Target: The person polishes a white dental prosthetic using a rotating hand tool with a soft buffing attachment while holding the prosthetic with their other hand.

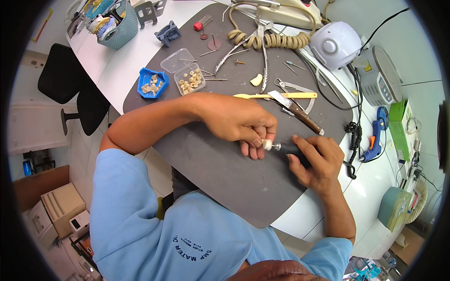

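**Small piece held to a spinning polishing tip**

The left hand curled tight, its fingertips pinching a tiny piece that was mostly hidden; what it was could not be told. The right hand wrapped its fingers around a dark rotary handpiece, whose white felt tip touched the pinched piece. Both hands rested on the grey work mat. Judging from this, polishing was the step in hand; the next move would call for turning the piece while keeping light contact.

Farther back lay a brown-handled knife and a yellow stick, then a clear box and a blue tray of small pale parts, with a white motor unit beyond.
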Motion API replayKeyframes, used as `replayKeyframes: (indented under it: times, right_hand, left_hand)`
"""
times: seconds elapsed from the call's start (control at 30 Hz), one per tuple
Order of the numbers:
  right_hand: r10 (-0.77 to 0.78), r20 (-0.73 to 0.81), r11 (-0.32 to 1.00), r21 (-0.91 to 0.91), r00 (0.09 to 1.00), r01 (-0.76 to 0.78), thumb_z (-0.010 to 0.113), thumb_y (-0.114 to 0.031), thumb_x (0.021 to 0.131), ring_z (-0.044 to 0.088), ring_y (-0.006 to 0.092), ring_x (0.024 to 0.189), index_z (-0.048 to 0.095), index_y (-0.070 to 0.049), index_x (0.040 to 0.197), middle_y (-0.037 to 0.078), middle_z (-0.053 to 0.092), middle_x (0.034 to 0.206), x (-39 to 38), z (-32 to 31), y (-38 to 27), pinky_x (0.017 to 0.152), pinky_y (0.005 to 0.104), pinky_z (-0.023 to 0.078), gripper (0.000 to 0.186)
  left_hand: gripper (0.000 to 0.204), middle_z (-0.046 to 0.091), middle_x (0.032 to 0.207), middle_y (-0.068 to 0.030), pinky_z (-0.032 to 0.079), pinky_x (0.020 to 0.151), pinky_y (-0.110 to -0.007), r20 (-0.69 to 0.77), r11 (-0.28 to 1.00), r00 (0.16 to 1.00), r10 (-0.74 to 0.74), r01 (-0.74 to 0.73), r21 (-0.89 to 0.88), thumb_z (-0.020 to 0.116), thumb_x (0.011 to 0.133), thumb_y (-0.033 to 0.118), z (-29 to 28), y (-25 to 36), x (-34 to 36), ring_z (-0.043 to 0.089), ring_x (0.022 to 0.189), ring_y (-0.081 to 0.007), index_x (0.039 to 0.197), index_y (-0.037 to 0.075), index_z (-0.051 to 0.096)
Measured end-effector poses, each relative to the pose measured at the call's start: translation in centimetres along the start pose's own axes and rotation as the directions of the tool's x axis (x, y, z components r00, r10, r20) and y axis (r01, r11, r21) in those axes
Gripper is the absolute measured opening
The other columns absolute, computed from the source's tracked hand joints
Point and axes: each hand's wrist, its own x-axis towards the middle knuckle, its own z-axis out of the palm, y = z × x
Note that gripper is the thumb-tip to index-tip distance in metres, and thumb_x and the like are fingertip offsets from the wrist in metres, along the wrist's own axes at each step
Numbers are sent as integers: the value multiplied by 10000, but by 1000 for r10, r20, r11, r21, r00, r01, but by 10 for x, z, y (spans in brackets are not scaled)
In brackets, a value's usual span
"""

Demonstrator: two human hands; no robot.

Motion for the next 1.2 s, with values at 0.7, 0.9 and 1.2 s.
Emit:
replayKeyframes:
  times: [0.7,0.9,1.2]
  right_hand:
    - [6,15,1000,-5,1000,-6,936,-265,721,588,204,687,861,-118,1102,18,657,855,2,1,-1,610,360,453,415]
    - [2,14,1000,-3,1000,-2,937,-269,724,577,200,682,863,-120,1105,20,655,857,1,2,0,604,359,442,416]
    - [1,3,1000,-10,1000,-1,939,-263,716,579,197,689,861,-121,1102,12,654,853,1,2,-1,606,360,439,418]
  left_hand:
    - [145,823,1182,-198,653,866,-345,9,997,1000,28,-29,68,541,1124,7,1,4,-3,805,1028,-215,1256,-38,578]
    - [135,825,1168,-192,656,852,-343,17,997,999,31,-32,65,570,1128,38,2,4,-1,807,1017,-210,1245,-30,579]
    - [146,822,1143,-192,664,837,-328,-6,999,999,34,-33,42,608,1112,58,3,2,-1,813,1030,-213,1224,-29,577]
